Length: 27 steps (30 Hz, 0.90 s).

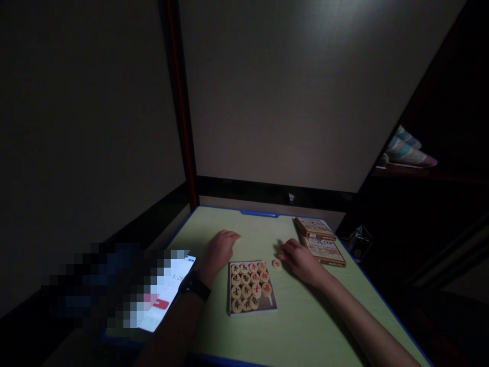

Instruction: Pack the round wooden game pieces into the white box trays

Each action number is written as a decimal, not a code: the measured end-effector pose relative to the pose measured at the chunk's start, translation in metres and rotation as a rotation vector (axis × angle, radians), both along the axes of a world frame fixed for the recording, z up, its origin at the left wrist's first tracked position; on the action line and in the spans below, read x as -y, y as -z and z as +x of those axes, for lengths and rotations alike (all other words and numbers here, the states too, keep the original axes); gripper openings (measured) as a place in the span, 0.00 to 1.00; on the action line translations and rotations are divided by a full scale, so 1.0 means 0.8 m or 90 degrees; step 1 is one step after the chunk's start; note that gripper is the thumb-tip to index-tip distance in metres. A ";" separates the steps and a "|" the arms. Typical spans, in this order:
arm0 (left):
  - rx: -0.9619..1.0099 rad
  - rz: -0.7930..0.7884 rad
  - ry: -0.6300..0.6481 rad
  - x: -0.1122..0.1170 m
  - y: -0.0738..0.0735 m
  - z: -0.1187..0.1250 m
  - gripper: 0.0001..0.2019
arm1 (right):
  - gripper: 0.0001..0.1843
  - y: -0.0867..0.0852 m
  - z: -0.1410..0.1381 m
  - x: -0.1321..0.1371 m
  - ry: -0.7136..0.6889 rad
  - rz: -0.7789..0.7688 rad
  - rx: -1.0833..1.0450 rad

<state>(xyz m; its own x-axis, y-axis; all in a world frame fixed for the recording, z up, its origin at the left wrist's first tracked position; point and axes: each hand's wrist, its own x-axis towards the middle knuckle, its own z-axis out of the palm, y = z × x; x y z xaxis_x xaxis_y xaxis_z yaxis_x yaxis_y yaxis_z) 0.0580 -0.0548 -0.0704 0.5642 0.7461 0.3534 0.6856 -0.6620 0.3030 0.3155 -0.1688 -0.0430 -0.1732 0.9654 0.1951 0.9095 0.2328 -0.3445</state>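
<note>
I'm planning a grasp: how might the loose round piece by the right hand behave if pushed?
Lying flat, the loose piece would probably slide, not tip. Its round outline suggests it might roll on edge. Small beside the right hand, it's likely light.

Discs [246, 291] look like smooth wood, boxes [324, 251] paper-faced, tabletop [252, 336] smooth and matt, wall panel [290, 102] faintly glossy.
</note>
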 end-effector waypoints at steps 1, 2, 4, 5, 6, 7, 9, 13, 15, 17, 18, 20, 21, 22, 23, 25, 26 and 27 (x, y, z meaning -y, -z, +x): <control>0.011 -0.003 0.018 0.001 -0.001 0.001 0.25 | 0.10 0.005 0.004 -0.003 0.024 0.004 0.009; 0.023 -0.007 0.035 0.002 -0.001 0.001 0.24 | 0.11 0.010 0.008 -0.006 0.043 0.006 0.016; 0.049 -0.016 0.055 0.003 -0.002 0.002 0.22 | 0.11 0.019 0.015 -0.011 0.058 0.004 0.021; 0.062 -0.022 0.058 0.003 -0.003 0.003 0.21 | 0.11 0.022 0.017 -0.013 0.059 0.003 0.020; 0.073 -0.030 0.057 0.003 -0.003 0.003 0.21 | 0.11 0.023 0.018 -0.014 0.057 0.004 0.020; 0.081 -0.035 0.054 0.003 -0.003 0.003 0.20 | 0.11 0.023 0.018 -0.014 0.058 0.010 0.019; 0.079 -0.041 0.045 0.002 -0.003 0.003 0.18 | 0.11 0.016 0.013 -0.010 0.070 0.039 0.018; 0.031 -0.032 0.013 0.002 -0.003 0.003 0.13 | 0.08 -0.017 -0.022 0.015 0.017 0.064 -0.036; 0.005 -0.024 -0.002 0.003 -0.004 0.002 0.11 | 0.07 -0.034 -0.047 0.032 -0.088 -0.009 -0.051; -0.025 -0.020 -0.020 0.006 -0.008 0.002 0.10 | 0.09 -0.047 -0.069 0.046 -0.151 -0.058 0.009; -0.043 -0.020 -0.033 0.007 -0.010 0.002 0.10 | 0.11 -0.051 -0.079 0.052 -0.174 -0.081 0.051; -0.075 -0.022 -0.063 0.011 -0.015 0.003 0.10 | 0.12 -0.053 -0.090 0.058 -0.198 -0.111 0.122; -0.088 -0.025 -0.077 0.013 -0.018 0.003 0.10 | 0.11 -0.052 -0.093 0.059 -0.204 -0.122 0.143; -0.098 -0.027 -0.089 0.014 -0.020 0.004 0.10 | 0.11 -0.050 -0.093 0.060 -0.205 -0.130 0.154; -0.104 -0.028 -0.099 0.016 -0.022 0.005 0.11 | 0.11 -0.048 -0.093 0.059 -0.206 -0.137 0.156; -0.108 -0.027 -0.112 0.019 -0.026 0.006 0.12 | 0.10 -0.044 -0.090 0.057 -0.209 -0.148 0.141; -0.109 -0.028 -0.117 0.021 -0.028 0.007 0.12 | 0.11 -0.043 -0.088 0.057 -0.216 -0.153 0.126; -0.109 -0.029 -0.123 0.021 -0.029 0.007 0.12 | 0.11 -0.041 -0.087 0.056 -0.227 -0.158 0.108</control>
<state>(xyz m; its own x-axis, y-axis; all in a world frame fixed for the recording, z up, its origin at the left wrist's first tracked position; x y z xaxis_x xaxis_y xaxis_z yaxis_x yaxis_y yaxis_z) 0.0639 -0.0719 -0.0474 0.4590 0.8586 0.2281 0.8417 -0.5025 0.1977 0.2462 -0.2137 -0.0100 -0.5118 0.8539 -0.0946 0.8362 0.4698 -0.2831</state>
